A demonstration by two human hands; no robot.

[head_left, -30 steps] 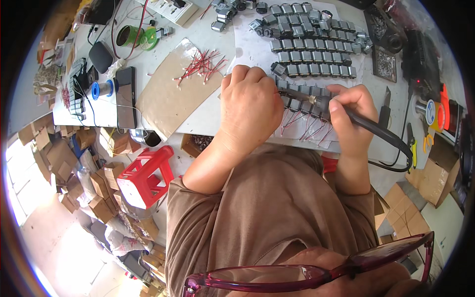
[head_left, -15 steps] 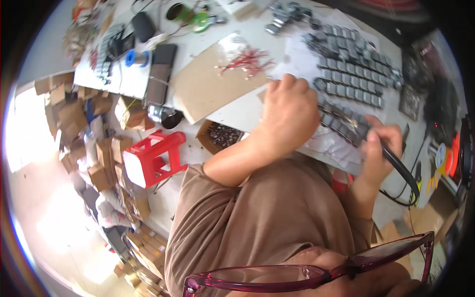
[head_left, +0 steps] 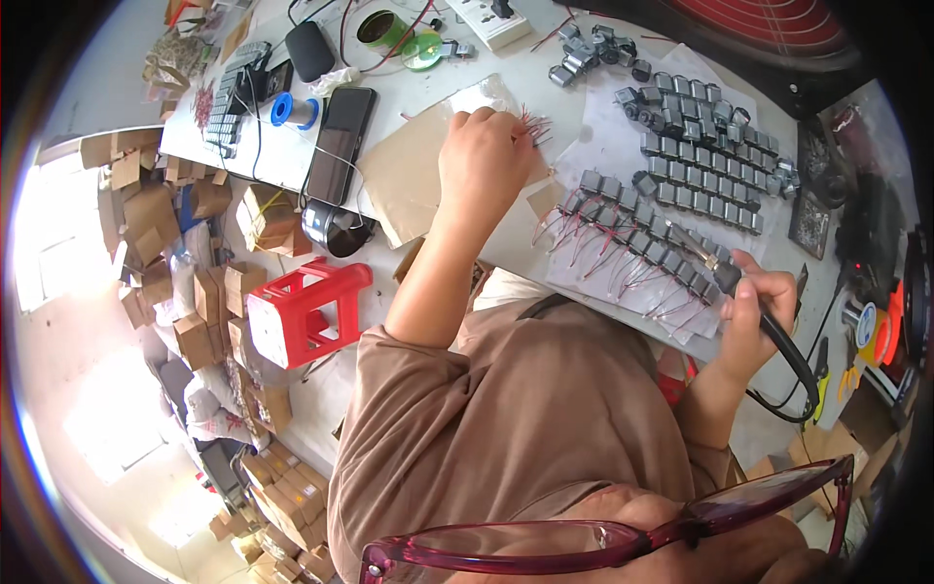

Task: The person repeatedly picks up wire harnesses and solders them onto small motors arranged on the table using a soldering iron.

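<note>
My right hand grips a soldering iron by its dark handle, its metal tip pointing left over a row of small grey metal motors. Thin red wires stick out from many motors in that row. On a brown cardboard sheet to the left, my left hand is curled with knuckles up at a pile of loose red wires. Its fingers are closed at the wires, though the fingertips are mostly hidden under the hand.
More motors stand in rows on white paper farther back. A phone, a blue solder spool and a green tin lie at left and back. A red stool stands left of me; pliers lie at far right.
My left hand has moved left and away from the motor row to the loose red wires, uncovering the wired motors. My right hand keeps hold of the soldering iron in nearly the same place.
</note>
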